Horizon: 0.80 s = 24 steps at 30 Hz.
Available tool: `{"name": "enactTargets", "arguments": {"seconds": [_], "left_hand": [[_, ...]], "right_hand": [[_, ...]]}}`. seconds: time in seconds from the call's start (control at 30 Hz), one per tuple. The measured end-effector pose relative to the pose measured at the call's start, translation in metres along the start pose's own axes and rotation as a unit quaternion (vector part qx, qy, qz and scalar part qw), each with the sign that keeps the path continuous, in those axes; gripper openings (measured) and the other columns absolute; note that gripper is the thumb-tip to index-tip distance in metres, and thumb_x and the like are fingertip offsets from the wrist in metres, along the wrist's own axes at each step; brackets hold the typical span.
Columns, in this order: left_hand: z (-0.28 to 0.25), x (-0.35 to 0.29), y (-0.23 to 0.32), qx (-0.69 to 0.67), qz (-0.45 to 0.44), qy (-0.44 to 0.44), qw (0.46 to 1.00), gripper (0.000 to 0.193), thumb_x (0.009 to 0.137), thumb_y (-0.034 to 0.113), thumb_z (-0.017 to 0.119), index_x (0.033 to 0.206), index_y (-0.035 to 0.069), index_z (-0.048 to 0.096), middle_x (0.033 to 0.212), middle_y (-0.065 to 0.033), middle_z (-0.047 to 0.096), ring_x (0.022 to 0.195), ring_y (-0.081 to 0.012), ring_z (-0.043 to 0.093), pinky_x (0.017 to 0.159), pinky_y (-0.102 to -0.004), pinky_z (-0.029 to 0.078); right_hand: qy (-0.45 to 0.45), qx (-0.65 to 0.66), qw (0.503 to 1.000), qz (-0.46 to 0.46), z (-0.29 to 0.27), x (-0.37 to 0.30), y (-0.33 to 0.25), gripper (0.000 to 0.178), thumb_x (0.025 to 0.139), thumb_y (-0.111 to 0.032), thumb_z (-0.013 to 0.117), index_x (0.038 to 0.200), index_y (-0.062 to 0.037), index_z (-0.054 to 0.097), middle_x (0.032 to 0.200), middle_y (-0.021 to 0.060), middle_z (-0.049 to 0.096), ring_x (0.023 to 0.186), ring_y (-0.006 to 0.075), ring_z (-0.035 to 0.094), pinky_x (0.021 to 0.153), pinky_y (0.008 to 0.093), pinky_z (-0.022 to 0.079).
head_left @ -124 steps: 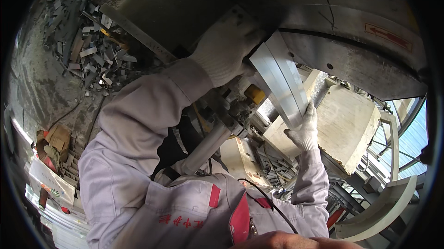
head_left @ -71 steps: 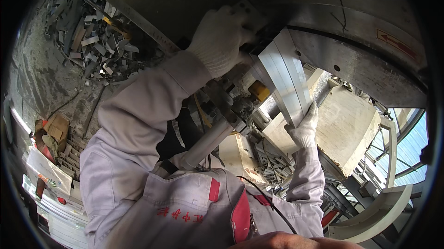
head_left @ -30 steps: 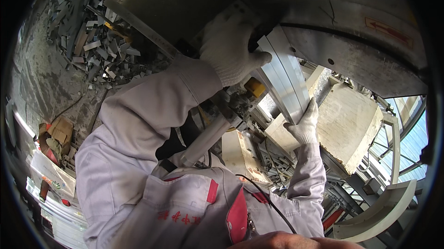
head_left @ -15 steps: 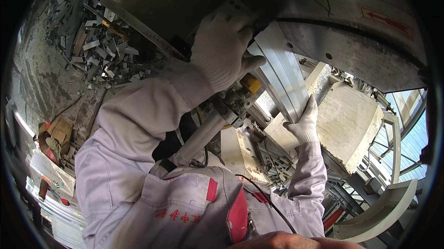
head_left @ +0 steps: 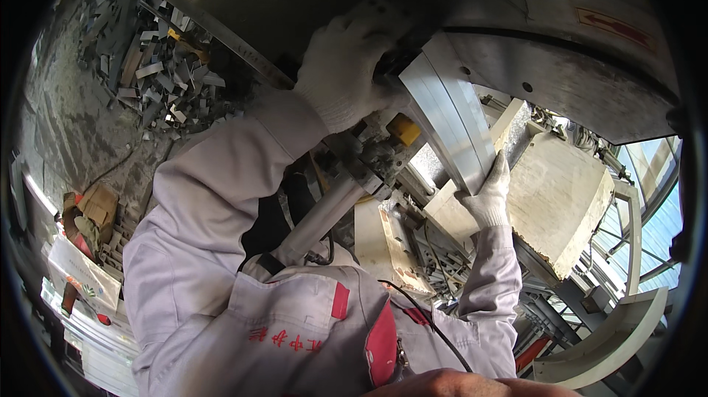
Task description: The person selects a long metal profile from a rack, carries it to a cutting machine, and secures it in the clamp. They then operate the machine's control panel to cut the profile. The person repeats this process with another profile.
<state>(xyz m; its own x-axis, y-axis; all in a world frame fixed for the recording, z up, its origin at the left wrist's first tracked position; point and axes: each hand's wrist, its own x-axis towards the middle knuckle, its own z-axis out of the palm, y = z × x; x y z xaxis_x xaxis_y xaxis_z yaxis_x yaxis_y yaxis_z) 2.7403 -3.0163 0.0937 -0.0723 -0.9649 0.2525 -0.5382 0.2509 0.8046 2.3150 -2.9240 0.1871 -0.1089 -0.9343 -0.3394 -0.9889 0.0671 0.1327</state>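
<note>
Long silvery aluminium profiles (head_left: 451,120) lie side by side, slanting from under a dark machine housing down to the right. My right hand (head_left: 488,196), in a white knitted glove, grips their near end, thumb on one side and fingers on the other. At their far end, my gloved left hand (head_left: 343,65) reaches over a dark metal part of the machine. Shadow hides its fingertips and its thumb is blurred, so its hold cannot be made out. Just below this hand sits a metal clamp-like fitting with a yellow block (head_left: 403,129).
A heap of metal offcuts (head_left: 158,76) covers the floor at far left. Overhead at right hangs a metal panel (head_left: 560,87) with a red arrow label. Beside my right hand is a worn pale board (head_left: 562,202). A metal cylinder (head_left: 324,220) points toward my body.
My left thumb has drawn back off the profiles, and that hand has shifted slightly left. The right hand keeps its grip at almost the same place.
</note>
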Motion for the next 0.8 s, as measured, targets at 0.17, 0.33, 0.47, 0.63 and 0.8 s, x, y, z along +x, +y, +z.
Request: {"name": "enactTargets", "arguments": {"seconds": [0.17, 0.33, 0.47, 0.63, 0.8], "left_hand": [[0.003, 0.003, -0.010, 0.022, 0.027, -0.051, 0.998, 0.077, 0.078, 0.058, 0.094, 0.135, 0.009, 0.078, 0.147, -0.0156, 0.064, 0.135, -0.0451, 0.058, 0.116, -0.0578, 0.049], [0.016, 0.013, 0.003, 0.015, -0.033, -0.035, 0.999, 0.084, 0.082, 0.072, 0.085, 0.141, 0.011, 0.078, 0.152, -0.0162, 0.062, 0.138, -0.0479, 0.053, 0.121, -0.0624, 0.043], [0.021, 0.019, 0.010, -0.004, -0.081, -0.060, 0.995, 0.072, 0.082, 0.063, 0.086, 0.131, 0.011, 0.083, 0.155, -0.0153, 0.061, 0.141, -0.0468, 0.051, 0.122, -0.0621, 0.041], [0.023, 0.021, 0.013, 0.002, -0.094, -0.052, 0.994, 0.057, 0.082, 0.058, 0.085, 0.112, 0.009, 0.089, 0.157, -0.0124, 0.061, 0.141, -0.0453, 0.050, 0.123, -0.0569, 0.041], [0.022, 0.020, 0.007, -0.086, -0.107, -0.051, 0.989, 0.058, 0.082, 0.057, 0.085, 0.113, 0.008, 0.089, 0.159, -0.0089, 0.062, 0.140, -0.0438, 0.052, 0.123, -0.0521, 0.043]], "right_hand": [[-0.003, 0.002, 1.000, 0.003, -0.004, 0.000, -0.004, 0.157, 0.050, -0.027, 0.112, 0.175, 0.0007, 0.020, 0.170, 0.0313, 0.041, 0.157, 0.0500, 0.044, 0.133, 0.0517, 0.041], [-0.004, 0.016, 1.000, 0.010, -0.007, 0.000, -0.009, 0.158, 0.050, -0.026, 0.112, 0.175, 0.0007, 0.019, 0.170, 0.0308, 0.042, 0.157, 0.0488, 0.045, 0.133, 0.0511, 0.041], [-0.003, -0.006, 1.000, 0.002, -0.008, 0.001, -0.011, 0.159, 0.049, -0.025, 0.112, 0.176, -0.0003, 0.018, 0.170, 0.0304, 0.042, 0.157, 0.0486, 0.045, 0.133, 0.0510, 0.041], [-0.013, 0.028, 1.000, -0.004, -0.006, 0.000, -0.001, 0.160, 0.050, -0.024, 0.111, 0.177, -0.0005, 0.017, 0.170, 0.0305, 0.040, 0.159, 0.0474, 0.042, 0.133, 0.0508, 0.040], [-0.013, 0.100, 0.994, -0.032, -0.015, -0.007, 0.010, 0.154, 0.056, -0.020, 0.109, 0.180, -0.0059, 0.019, 0.174, 0.0287, 0.036, 0.163, 0.0454, 0.037, 0.134, 0.0516, 0.040]]}}
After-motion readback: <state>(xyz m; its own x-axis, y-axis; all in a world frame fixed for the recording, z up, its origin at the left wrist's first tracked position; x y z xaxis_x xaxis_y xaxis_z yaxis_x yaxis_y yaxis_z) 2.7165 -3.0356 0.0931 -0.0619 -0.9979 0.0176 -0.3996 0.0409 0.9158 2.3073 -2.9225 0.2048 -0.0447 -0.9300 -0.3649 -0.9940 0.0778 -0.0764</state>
